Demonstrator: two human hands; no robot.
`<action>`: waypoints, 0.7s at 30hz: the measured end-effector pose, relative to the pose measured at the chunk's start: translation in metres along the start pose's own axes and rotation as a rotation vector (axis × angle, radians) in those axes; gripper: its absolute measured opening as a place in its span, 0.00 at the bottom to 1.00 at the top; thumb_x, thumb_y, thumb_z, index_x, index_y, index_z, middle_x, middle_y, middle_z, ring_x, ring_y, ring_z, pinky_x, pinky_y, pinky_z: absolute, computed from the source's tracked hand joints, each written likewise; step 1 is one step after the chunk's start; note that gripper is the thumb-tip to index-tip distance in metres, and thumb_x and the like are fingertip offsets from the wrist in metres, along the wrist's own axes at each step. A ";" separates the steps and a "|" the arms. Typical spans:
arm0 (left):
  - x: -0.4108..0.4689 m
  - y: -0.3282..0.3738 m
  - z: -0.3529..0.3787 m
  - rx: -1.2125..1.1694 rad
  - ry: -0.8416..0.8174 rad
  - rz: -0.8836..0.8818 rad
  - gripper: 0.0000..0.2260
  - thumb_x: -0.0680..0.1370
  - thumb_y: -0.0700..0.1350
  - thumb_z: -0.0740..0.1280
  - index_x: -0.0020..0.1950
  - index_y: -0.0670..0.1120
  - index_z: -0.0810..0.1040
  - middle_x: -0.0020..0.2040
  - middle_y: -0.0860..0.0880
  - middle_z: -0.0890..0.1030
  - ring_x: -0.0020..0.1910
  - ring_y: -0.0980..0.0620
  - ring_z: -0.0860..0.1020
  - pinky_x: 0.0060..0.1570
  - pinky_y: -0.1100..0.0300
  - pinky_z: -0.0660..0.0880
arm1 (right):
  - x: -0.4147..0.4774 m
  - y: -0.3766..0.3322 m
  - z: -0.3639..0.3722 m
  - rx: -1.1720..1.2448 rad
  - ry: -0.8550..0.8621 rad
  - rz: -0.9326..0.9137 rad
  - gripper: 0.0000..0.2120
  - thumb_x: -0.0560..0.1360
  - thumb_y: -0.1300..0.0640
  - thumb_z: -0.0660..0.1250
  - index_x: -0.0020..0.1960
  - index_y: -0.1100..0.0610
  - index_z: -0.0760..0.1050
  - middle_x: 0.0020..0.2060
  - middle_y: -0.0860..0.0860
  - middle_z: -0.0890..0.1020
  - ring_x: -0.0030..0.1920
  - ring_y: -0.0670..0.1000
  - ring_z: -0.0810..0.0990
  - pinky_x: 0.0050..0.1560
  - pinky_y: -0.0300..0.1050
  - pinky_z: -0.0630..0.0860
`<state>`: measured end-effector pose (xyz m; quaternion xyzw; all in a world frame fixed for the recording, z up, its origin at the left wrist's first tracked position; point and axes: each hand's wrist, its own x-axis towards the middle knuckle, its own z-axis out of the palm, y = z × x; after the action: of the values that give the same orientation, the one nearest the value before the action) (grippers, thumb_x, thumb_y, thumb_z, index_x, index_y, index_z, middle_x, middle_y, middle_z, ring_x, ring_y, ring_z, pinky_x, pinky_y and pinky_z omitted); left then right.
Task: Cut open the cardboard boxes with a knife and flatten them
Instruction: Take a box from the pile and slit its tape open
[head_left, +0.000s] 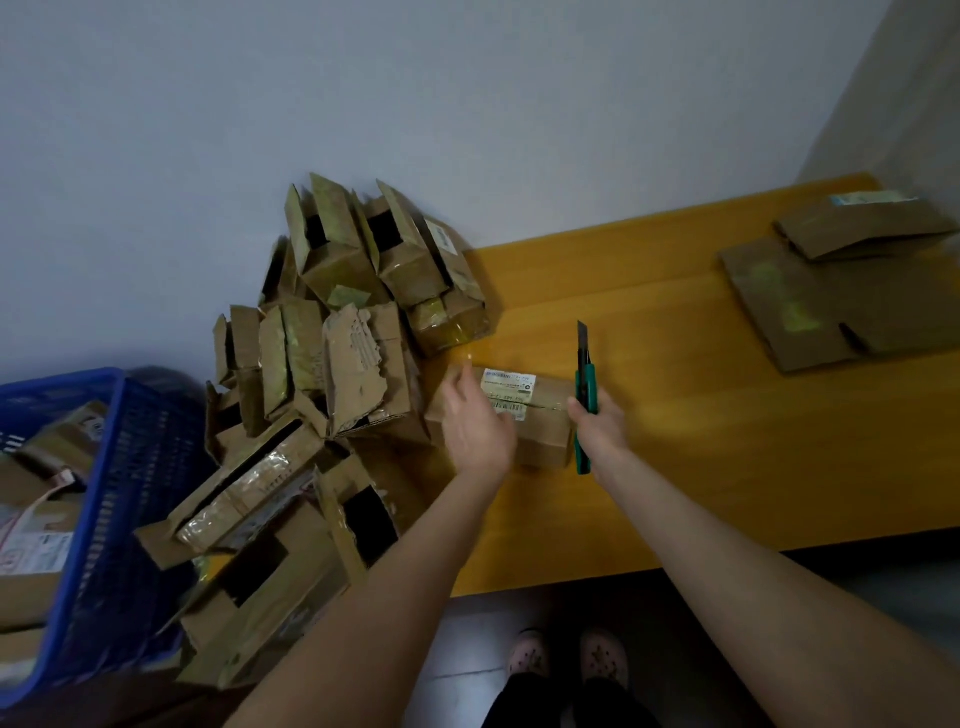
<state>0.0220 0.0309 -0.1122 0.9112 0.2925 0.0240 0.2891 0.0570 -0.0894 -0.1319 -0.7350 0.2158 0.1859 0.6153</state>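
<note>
Pale wall (467, 104) behind; below it the orange wooden counter (701, 441), its front edge toward the viewer, with dark floor (467, 649) beneath. The counter's left end carries a loose pile of boxes (311, 364), most with flaps gaping, spilling against a blue basket (119, 493) that holds more cardboard. Flattened sheets (810, 301) lie stacked at the far right, well apart from the work.

Centre: the taped box (540, 415) sits on the counter just beside the pile, its white label (506, 387) upward and its long axis running left to right, roughly parallel to the front edge. The left hand (478, 421) is over the box's left end, fingers spread and fairly straight; blur hides whether they touch the cardboard. The right hand (602, 426), at the box's right end, is wrapped round the green knife (587, 379), whose blade (582, 332) is extended and points away toward the wall, crosswise to the box.

Judgement: the box is not yet cut. The blade stands nearer its right end, so the cut would likely start there and run leftward along the top, toward the left hand. That hand must stay off the line.
</note>
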 end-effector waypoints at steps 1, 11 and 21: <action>0.005 0.000 0.002 0.101 -0.076 0.123 0.39 0.75 0.40 0.71 0.79 0.46 0.52 0.77 0.46 0.56 0.70 0.44 0.68 0.66 0.50 0.71 | 0.001 0.001 0.000 -0.004 0.009 0.010 0.17 0.81 0.57 0.61 0.70 0.55 0.69 0.60 0.54 0.77 0.55 0.53 0.74 0.55 0.48 0.70; 0.079 0.016 0.023 0.880 -0.750 0.483 0.58 0.67 0.54 0.78 0.79 0.46 0.35 0.80 0.46 0.42 0.78 0.42 0.43 0.76 0.42 0.48 | 0.017 0.019 -0.006 -0.046 -0.009 0.183 0.19 0.82 0.56 0.59 0.72 0.56 0.65 0.64 0.54 0.74 0.64 0.59 0.72 0.60 0.51 0.69; 0.063 -0.002 0.023 0.747 -0.582 0.556 0.58 0.66 0.56 0.77 0.79 0.50 0.36 0.77 0.44 0.51 0.77 0.40 0.50 0.75 0.41 0.51 | 0.011 0.010 -0.021 -0.017 0.003 0.094 0.17 0.82 0.61 0.59 0.70 0.55 0.66 0.50 0.52 0.76 0.44 0.52 0.78 0.43 0.46 0.76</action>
<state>0.0776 0.0547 -0.1405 0.9639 -0.0627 -0.2589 -0.0025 0.0613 -0.1130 -0.1426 -0.7296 0.2495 0.2152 0.5992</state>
